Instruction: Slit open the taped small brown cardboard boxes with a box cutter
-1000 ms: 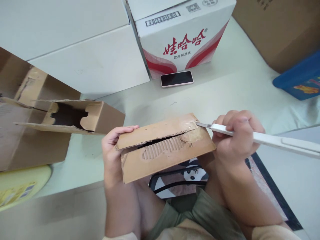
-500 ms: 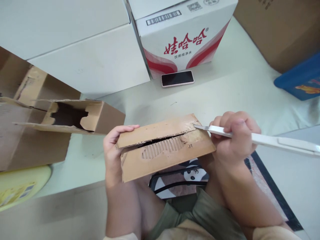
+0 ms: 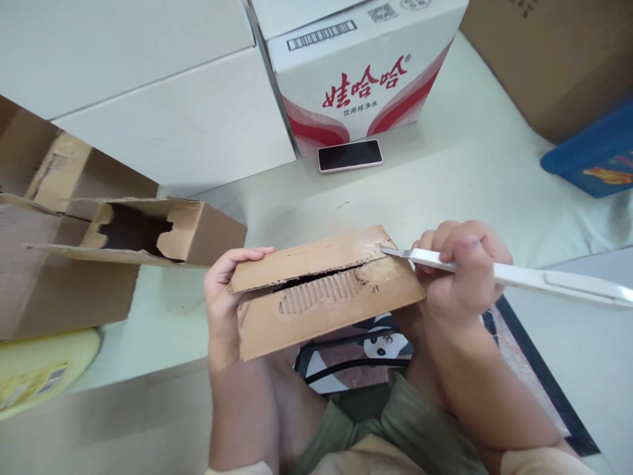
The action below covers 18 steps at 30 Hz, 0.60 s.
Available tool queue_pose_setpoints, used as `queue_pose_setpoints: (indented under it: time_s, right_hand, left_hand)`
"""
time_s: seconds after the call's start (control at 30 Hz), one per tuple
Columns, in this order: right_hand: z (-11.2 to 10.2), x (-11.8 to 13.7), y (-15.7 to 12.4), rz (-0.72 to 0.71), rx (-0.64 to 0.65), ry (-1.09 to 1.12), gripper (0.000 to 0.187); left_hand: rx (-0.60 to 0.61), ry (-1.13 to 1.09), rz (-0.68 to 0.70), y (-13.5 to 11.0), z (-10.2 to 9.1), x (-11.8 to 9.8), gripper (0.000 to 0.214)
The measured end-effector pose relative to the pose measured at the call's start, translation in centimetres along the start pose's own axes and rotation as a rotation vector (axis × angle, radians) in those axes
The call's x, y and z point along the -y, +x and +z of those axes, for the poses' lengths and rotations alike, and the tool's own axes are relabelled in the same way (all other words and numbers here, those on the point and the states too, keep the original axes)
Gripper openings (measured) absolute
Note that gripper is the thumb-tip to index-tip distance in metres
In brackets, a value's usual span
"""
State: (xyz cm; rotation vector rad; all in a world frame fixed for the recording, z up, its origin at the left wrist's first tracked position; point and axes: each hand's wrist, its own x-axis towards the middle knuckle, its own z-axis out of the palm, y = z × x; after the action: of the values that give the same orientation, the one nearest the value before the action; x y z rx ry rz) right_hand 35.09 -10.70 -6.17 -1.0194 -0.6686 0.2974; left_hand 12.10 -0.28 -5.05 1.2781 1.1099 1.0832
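My left hand (image 3: 226,284) grips the left end of a small brown cardboard box (image 3: 306,330), held over my lap at the table's front edge. A long slit runs between the box's two top flaps, and a torn patch bares the corrugated layer. My right hand (image 3: 462,270) is closed round a white utility knife (image 3: 524,276). The knife's metal blade touches the taped part of the seam near the box's right end. Whether the tip has gone through the tape, I cannot tell. The box's inside is dark.
Behind lies a phone (image 3: 350,156) before a white and red carton (image 3: 366,92). On the left are an open cardboard box (image 3: 215,231), a large white box (image 3: 188,125) and a yellow container (image 3: 49,369). A blue container (image 3: 588,158) stands right, near a big brown carton (image 3: 554,72).
Almost nothing differs. The whole view has shifted very slightly; both hands, the box and the knife keep the same positions relative to one another.
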Motion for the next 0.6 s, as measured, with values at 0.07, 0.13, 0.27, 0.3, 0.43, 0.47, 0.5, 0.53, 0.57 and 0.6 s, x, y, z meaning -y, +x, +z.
queue_pose_setpoints:
  time_s: [0.07,0.13,0.27,0.3,0.43,0.47,0.5,0.53,0.57,0.6]
  right_hand:
    - [0.0,-0.1,0.0,0.013,0.007,0.008,0.038]
    - [-0.1,-0.2,-0.1,0.019,0.016,0.017,0.037]
    - [-0.1,-0.4,-0.2,0.020,0.023,0.022,0.036]
    - [-0.2,-0.4,-0.2,0.025,0.024,0.022,0.036]
    - [-0.1,-0.3,-0.2,0.050,0.012,0.014,0.034]
    - [-0.1,-0.3,-0.2,0.052,0.009,0.013,0.035]
    - [-0.1,-0.2,-0.3,0.054,0.008,0.011,0.035]
    - [-0.1,-0.2,-0.3,0.052,0.009,0.011,0.035]
    - [-0.1,-0.2,-0.3,0.052,0.010,0.008,0.035]
    - [-0.1,-0.3,-0.3,0.052,0.010,0.005,0.035]
  left_hand:
    - [0.005,0.012,0.016,0.0,-0.1,0.2,0.017]
    - [0.004,0.027,0.039,-0.1,-0.2,0.5,0.019]
    - [-0.009,0.043,0.062,-0.7,0.1,0.6,0.019]
    - [-0.012,0.038,0.066,-0.8,0.2,0.6,0.020]
    - [-0.018,-0.006,0.086,-0.9,0.3,0.8,0.024]
    - [-0.014,-0.008,0.085,-0.8,0.3,0.8,0.024]
    - [-0.009,-0.002,0.082,-0.8,0.2,0.9,0.023]
    - [-0.004,0.008,0.082,-0.7,0.2,1.0,0.023]
    - [0.002,0.017,0.086,-0.6,0.1,1.1,0.023]
    - [0.008,0.021,0.092,-0.5,0.0,1.2,0.023]
